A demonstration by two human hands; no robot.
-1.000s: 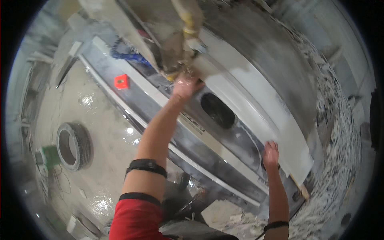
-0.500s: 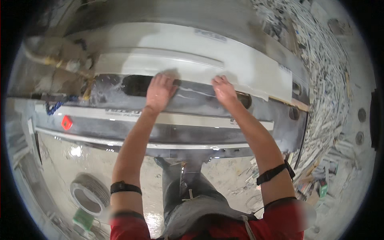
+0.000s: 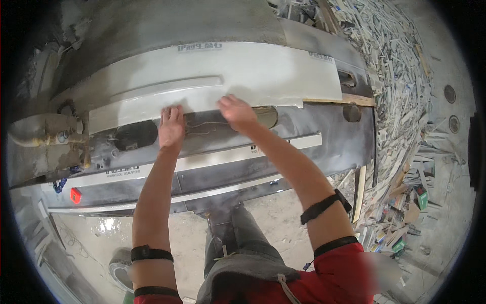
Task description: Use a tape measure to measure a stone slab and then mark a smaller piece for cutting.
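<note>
A long white slab (image 3: 273, 76) lies across the grey work table, and a narrow white strip (image 3: 169, 87) rests on top of it. Together, the bent fingers of my left hand (image 3: 172, 127) grip the slab's near edge, beside a dark slot in the table. To its right, my right hand (image 3: 237, 113) is curled on the same edge, fingertips on the white surface, near a second slot. The undersides of both hands and my thumbs are mostly hidden. A long white printed strip (image 3: 212, 158) lies nearer to me on the table.
A red tape measure (image 3: 76, 195) sits at the table's near left. A pipe (image 3: 48, 136) and blue chain (image 3: 59, 185) are at the left. Heaps of stone offcuts (image 3: 390, 86) fill the right. A roll (image 3: 120, 268) stands on the wet floor below.
The whole view has shifted and turned, so the slab and table sit further left and tilt up to the right. Both hands remain at the slab's near edge.
</note>
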